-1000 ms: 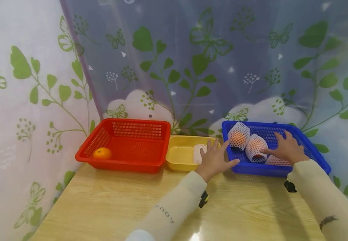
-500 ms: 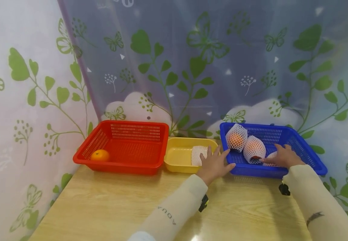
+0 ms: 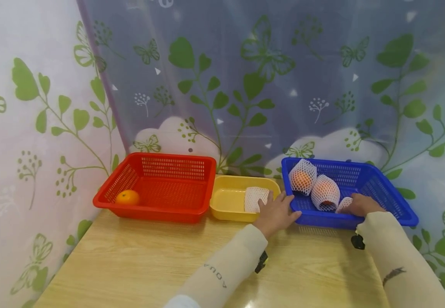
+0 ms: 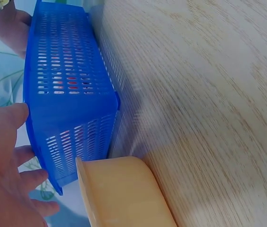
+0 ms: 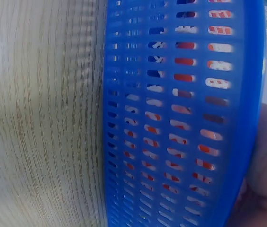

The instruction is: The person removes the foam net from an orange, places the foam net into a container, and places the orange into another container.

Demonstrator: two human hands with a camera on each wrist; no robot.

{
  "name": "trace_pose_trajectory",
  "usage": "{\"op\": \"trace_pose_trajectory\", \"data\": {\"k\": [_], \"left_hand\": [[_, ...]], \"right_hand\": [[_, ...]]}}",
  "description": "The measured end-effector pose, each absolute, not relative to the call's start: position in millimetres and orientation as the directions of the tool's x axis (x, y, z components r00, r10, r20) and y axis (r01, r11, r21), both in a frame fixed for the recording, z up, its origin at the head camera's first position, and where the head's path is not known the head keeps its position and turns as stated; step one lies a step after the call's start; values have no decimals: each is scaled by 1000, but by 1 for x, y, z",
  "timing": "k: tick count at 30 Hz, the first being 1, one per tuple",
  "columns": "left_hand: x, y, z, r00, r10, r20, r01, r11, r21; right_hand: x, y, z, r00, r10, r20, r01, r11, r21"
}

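Note:
In the head view, my right hand (image 3: 366, 205) reaches over the front wall of the blue basket (image 3: 330, 220). It grips a fruit in a white foam net (image 3: 344, 204), mostly hidden by the hand and wall. Through the slots in the right wrist view, bits of red and white net show. Two more orange-red fruits in foam nets, a rear one (image 3: 302, 177) and a nearer one (image 3: 325, 192), lie on the basket's left side. My left hand (image 3: 278, 214), fingers spread, is at the basket's left front corner; its thumb touches the rim (image 4: 28, 94) in the left wrist view.
Left of the blue basket stands a yellow tray (image 3: 226, 214) with an empty white foam net (image 3: 254, 199) in it. Farther left is a red basket (image 3: 161, 214) holding an orange (image 3: 127, 197). All stand on a wooden table (image 3: 149, 256) before a patterned curtain (image 3: 222, 85).
My right hand has come down into the blue basket and closed on the netted fruit there. My left hand has drawn its fingers in slightly by the basket's corner.

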State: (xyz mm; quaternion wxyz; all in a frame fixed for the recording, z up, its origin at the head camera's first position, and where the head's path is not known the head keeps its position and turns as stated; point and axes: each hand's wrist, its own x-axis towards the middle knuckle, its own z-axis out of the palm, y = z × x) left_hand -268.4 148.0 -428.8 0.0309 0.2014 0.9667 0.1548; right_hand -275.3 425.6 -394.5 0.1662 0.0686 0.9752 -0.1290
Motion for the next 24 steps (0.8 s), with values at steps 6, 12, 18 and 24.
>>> {"op": "trace_pose_trajectory", "data": {"k": [6,12,18,24], "left_hand": [[-268,150,-430,-916,401,16,386,870,306],[-269,152,-430,-915,403,15,388,868,309],[-269,153,-432,-915,403,19,390,869,304],[-269,151,-432,-916,399,27,389,873,295]], "right_hand": [[-276,426,-400,-937,126,-325,215,943,-254],[-277,428,-400,-931,151,-333,246,933,-263],[-276,428,-402,-922,175,-345,275,924,-265],[-277,431,-401,-934,163,-319,255,927,-274]]}}
